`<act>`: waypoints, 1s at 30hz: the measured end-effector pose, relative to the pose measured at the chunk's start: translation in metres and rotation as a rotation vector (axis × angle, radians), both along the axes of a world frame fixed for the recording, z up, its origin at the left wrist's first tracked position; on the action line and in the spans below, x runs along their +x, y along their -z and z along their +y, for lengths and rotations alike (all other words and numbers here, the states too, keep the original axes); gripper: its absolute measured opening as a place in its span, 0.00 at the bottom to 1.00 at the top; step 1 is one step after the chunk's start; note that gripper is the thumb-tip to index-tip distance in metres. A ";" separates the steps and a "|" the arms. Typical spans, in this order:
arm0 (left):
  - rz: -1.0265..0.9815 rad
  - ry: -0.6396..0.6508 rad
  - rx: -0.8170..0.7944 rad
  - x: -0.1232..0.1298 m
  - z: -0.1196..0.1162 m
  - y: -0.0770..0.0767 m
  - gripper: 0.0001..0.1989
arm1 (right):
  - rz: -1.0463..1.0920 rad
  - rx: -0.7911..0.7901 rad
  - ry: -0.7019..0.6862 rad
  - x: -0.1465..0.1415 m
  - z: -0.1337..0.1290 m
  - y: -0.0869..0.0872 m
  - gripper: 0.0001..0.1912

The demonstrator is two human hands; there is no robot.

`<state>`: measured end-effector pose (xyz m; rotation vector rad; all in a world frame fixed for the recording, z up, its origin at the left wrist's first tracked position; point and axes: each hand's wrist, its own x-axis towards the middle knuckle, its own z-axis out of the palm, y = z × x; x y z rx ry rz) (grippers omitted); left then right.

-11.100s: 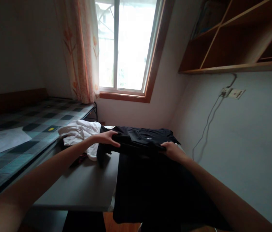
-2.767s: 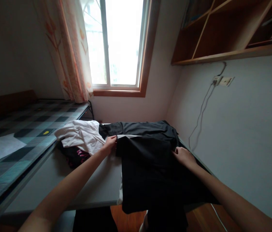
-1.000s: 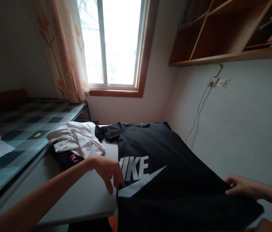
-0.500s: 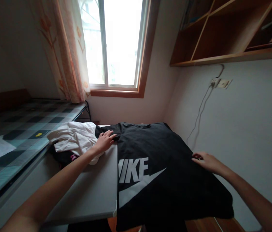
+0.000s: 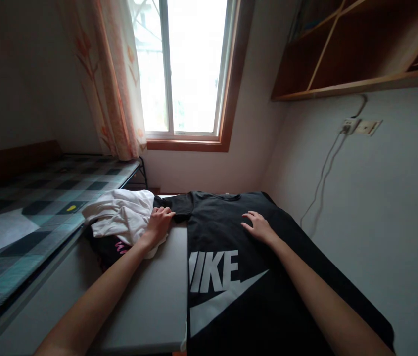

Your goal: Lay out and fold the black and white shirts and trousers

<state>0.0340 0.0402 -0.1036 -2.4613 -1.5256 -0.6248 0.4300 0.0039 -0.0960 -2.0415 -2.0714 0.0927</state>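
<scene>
A black T-shirt with white NIKE lettering and a swoosh lies spread over the right part of the white table, its lower part hanging past the front edge. My left hand is closed on the end of its left-side sleeve, fingers curled. Over the upper chest of the shirt is my right hand, open with fingers apart and holding nothing. Beside my left hand lies a crumpled white garment, on top of a black one with pink print.
On the left stands a bed with a checked cover and a sheet of paper. A wooden wall shelf overhangs the right. Cords hang from a socket. Window and curtain are behind.
My right hand has let go of the shirt's right side and moved left over its chest. My left hand stays at the sleeve, its fingers now more curled. The view has shifted slightly.
</scene>
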 end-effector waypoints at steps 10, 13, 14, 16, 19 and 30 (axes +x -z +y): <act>-0.108 0.010 0.001 0.000 0.002 0.009 0.12 | -0.042 -0.065 0.243 -0.017 0.020 0.028 0.33; -0.114 0.014 -0.021 0.001 0.001 0.009 0.11 | -0.057 -0.070 0.209 -0.013 0.018 0.031 0.33; -0.110 0.011 -0.024 0.002 0.001 0.009 0.12 | -0.061 -0.069 0.202 -0.013 0.017 0.032 0.32; -0.101 0.001 -0.026 0.002 0.001 0.010 0.12 | -0.064 -0.065 0.193 -0.012 0.015 0.032 0.32; -0.090 -0.014 -0.030 0.002 0.000 0.011 0.12 | -0.068 -0.062 0.179 -0.012 0.014 0.032 0.31; -0.051 -0.036 -0.017 0.005 -0.008 0.008 0.11 | -0.062 -0.046 0.164 -0.012 0.012 0.035 0.28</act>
